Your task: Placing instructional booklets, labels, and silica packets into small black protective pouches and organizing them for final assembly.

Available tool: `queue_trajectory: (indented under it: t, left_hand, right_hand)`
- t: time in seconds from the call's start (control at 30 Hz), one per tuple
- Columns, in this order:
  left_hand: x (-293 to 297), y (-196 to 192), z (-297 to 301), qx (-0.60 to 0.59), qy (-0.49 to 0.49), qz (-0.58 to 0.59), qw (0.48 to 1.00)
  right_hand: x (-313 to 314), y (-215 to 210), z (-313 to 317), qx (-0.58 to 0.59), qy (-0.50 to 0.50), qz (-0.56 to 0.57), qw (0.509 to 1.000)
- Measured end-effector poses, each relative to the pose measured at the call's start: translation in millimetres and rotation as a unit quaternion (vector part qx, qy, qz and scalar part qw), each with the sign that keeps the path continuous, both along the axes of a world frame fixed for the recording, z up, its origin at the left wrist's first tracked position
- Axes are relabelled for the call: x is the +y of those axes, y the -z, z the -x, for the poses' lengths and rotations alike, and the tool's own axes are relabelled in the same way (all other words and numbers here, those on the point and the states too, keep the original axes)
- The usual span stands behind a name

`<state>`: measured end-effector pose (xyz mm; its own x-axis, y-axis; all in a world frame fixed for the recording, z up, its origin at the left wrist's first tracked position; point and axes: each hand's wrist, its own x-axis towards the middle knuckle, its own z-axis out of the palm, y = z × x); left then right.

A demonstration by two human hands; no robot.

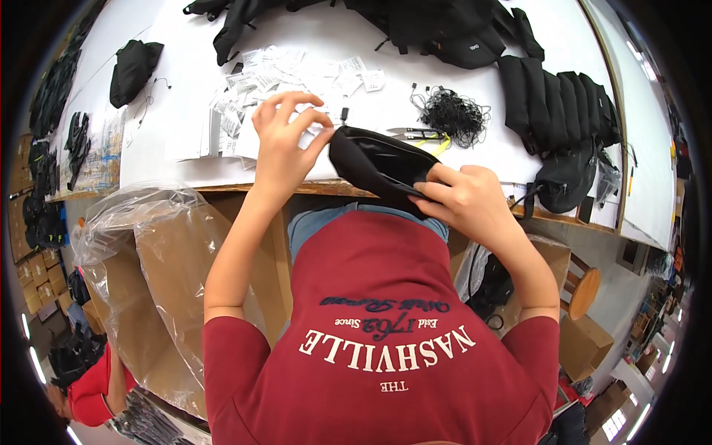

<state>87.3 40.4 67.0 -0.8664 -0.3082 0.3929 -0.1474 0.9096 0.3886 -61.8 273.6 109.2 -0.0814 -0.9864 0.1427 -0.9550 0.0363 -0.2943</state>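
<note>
A small black fabric pouch [363,165] is held up at the table's near edge, its zipped mouth gaping so the dark lining shows. Thumb and forefinger of my left hand [288,144] pinch its left end, close to a small black zipper tab [344,114]; the other fingers are raised. My right hand [469,199] grips the pouch's right end, with fingertips at the rim of the opening. Just beyond the pouch lie snips [408,135] with a yellow strip, partly hidden. A tangled heap of black cords [456,115] is beside them.
White paper tags [259,78] are scattered over the white table [182,44]. More black pouches [556,104] are lined up at right, with black bags [445,30] at the far side. A cardboard box [170,274] with clear plastic stands at lower left; a person in red [93,389] is behind it.
</note>
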Motion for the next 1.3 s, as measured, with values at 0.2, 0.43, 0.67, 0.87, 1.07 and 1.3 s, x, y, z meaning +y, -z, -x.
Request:
queue_trajectory:
  t: [0.2,0.43,0.67,0.87,1.07,1.3]
  left_hand:
    - [16.2,-35.5,14.4,0.218,-0.027,-0.149,0.964]
    - [25.0,-30.5,24.1,0.007,0.133,-0.049,0.990]
    - [-2.3,-29.6,47.0,-0.244,0.226,-0.217,0.918]
    - [-1.5,-39.7,40.8,-0.132,0.213,-0.189,0.950]
    - [-9.7,-48.1,14.0,-0.190,0.160,-0.334,0.909]
    - [-32.1,-21.0,-17.3,-0.153,0.242,-0.561,0.777]
  right_hand:
    - [-8.3,1.0,3.8,0.020,-0.033,0.019,0.999]
    - [-14.2,-3.0,-1.9,0.043,-0.049,0.032,0.997]
    - [-15.8,-6.7,-2.9,0.053,-0.066,0.016,0.996]
    - [-9.2,-0.1,-3.8,0.006,-0.026,0.022,0.999]
    - [-6.7,2.8,0.1,0.006,-0.021,0.049,0.999]
    - [-3.5,-1.8,5.7,0.000,-0.011,0.076,0.997]
